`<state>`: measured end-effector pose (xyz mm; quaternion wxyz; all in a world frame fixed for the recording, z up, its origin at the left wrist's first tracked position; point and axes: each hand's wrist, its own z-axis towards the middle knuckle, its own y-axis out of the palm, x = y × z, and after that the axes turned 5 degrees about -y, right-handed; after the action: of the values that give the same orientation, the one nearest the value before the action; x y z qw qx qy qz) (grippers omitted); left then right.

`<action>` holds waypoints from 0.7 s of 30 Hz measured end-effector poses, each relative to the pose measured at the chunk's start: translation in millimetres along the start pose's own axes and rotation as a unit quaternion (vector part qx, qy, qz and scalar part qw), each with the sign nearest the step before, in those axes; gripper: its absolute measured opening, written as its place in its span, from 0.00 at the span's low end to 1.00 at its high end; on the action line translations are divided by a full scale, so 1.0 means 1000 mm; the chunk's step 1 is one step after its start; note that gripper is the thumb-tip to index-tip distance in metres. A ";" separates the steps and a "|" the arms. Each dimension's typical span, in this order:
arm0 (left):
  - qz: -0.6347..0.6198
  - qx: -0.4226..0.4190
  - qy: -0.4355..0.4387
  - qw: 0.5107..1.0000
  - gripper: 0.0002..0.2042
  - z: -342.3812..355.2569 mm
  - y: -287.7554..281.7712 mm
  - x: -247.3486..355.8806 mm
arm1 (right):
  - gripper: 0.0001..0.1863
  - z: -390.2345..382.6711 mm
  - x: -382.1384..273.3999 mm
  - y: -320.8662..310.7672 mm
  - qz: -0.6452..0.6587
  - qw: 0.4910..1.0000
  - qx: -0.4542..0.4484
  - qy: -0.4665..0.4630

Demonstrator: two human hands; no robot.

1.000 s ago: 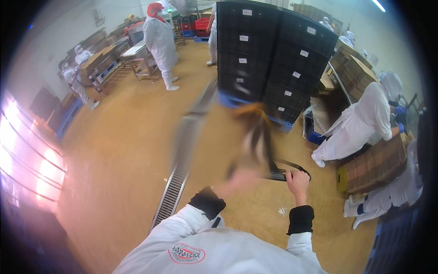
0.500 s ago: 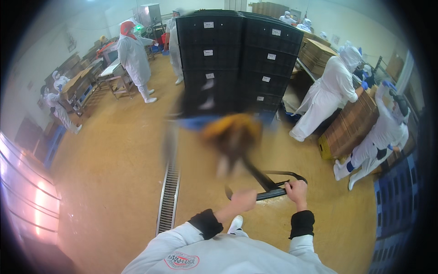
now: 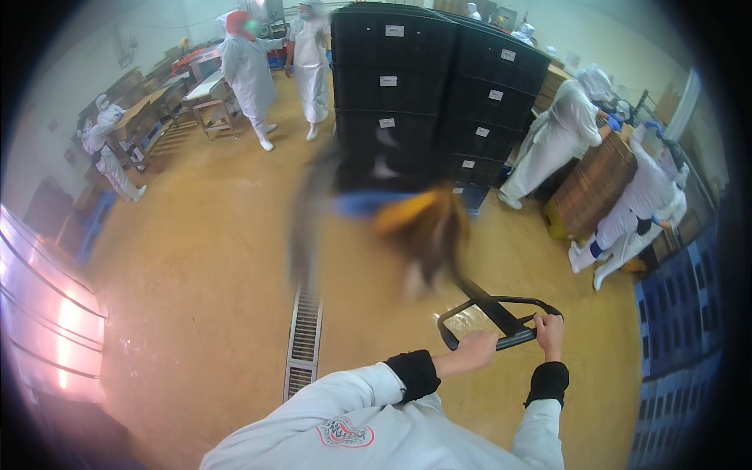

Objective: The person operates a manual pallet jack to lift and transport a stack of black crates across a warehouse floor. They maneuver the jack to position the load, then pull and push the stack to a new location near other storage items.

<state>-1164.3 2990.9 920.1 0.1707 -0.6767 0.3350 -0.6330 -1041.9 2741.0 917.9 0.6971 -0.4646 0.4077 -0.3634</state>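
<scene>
My left hand (image 3: 475, 349) is wrapped round the near bar of a black looped pallet jack handle (image 3: 513, 341). At that loop's right corner, my right hand (image 3: 549, 335) is closed on the same handle. A dark shaft runs from the loop to a blurred orange pallet jack body (image 3: 415, 213). Beyond it stand tall stacks of black crates (image 3: 392, 94) with small white labels, resting on a blue pallet (image 3: 359, 205). A smeared patch hides the lower crates and part of the jack.
A metal floor drain (image 3: 304, 333) runs left of the jack. Co-workers in white stand at far left, at back and by brown cardboard stacks (image 3: 595, 192) at right. Blue pallets (image 3: 677, 313) line the right edge; a shiny panel (image 3: 51, 313) stands at left.
The handle and both my hands have shifted right in view, as have the crate stacks. A person behind the crates shows more fully now. Both hands keep their hold.
</scene>
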 end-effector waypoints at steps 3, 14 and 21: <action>-0.008 -0.041 0.009 0.999 0.06 -0.032 0.023 0.019 | 0.24 -0.044 0.005 -0.016 0.010 0.999 -0.024 0.038; -0.032 -0.102 0.028 0.994 0.07 -0.193 0.063 0.063 | 0.27 -0.235 -0.038 -0.071 -0.006 0.996 -0.003 0.088; 0.025 -0.201 0.093 0.975 0.08 -0.298 0.062 0.047 | 0.27 -0.363 -0.114 -0.090 -0.037 0.985 -0.006 0.167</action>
<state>-1469.2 2972.9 956.5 0.0149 -0.6271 0.4868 -0.6079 -1428.5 2687.3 944.0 0.6024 -0.4165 0.5033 -0.4586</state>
